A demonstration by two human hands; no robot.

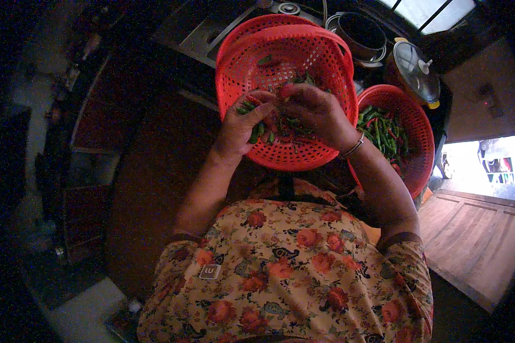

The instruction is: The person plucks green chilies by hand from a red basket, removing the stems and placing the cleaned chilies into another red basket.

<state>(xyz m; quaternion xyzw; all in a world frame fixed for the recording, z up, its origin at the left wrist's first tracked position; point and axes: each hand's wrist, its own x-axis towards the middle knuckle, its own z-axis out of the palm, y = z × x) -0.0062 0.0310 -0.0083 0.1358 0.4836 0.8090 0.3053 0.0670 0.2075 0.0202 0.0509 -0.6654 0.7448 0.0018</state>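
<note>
Both hands are raised over a red perforated plastic basket (283,160) that holds leaves and small plant bits. My left hand (244,122) is closed round several green chilli peppers (257,132), with a bit of red at its fingers. My right hand (311,109), with a bangle at the wrist, has its fingertips together on a small red piece, perhaps a red chilli (286,91); dim light blurs it. A second red basket (425,165), to the right, holds many green chillies (382,133) and some red ones. A green leaf (265,60) lies on the far inner side of the first basket.
Beyond the baskets stand a dark cooking pot (362,36) and a pan with a glass lid (416,70). A stove (210,32) is at the back left. A wooden door panel (472,240) lies to the right, below a bright opening.
</note>
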